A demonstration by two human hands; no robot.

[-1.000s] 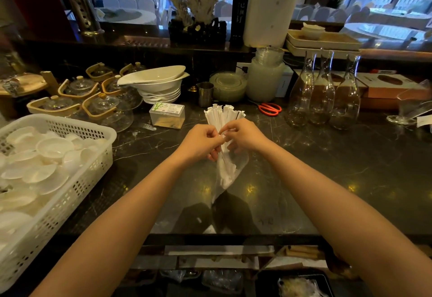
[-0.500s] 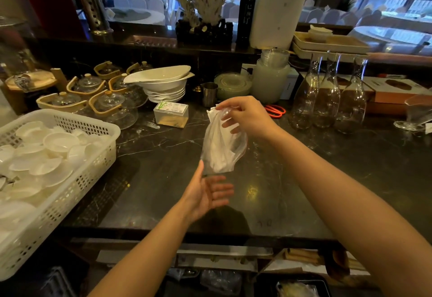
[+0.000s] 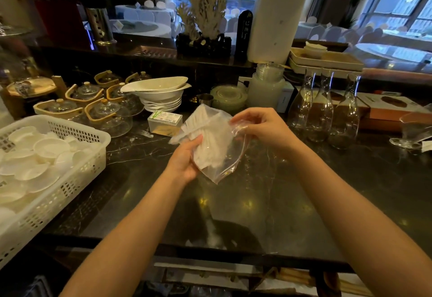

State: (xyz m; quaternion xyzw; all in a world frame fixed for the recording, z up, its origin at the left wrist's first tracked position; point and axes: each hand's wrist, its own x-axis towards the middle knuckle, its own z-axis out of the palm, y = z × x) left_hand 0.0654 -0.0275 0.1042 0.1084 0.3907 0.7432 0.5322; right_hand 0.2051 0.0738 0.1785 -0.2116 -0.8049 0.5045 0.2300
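Note:
A clear plastic bag (image 3: 219,154) holding a bundle of white paper-wrapped sticks (image 3: 205,130) is held tilted above the dark marble counter (image 3: 257,203). My left hand (image 3: 184,161) cups the bag from below on its left side, with the thumb against the white bundle. My right hand (image 3: 259,126) pinches the bag's upper right edge between thumb and fingers. The white stick ends point up and to the left, out of the bag's mouth.
A white plastic basket (image 3: 77,180) of small white dishes stands at the left. Glass teapots (image 3: 107,116), stacked white bowls (image 3: 161,95), a small box (image 3: 164,121), a metal cup (image 3: 205,99), glass carafes (image 3: 322,109) and a glass jar (image 3: 266,86) line the back.
My left hand rose from below and took hold of the bag's left side. The bag tipped from hanging upright to lying slanted, and my right hand shifted to its right edge.

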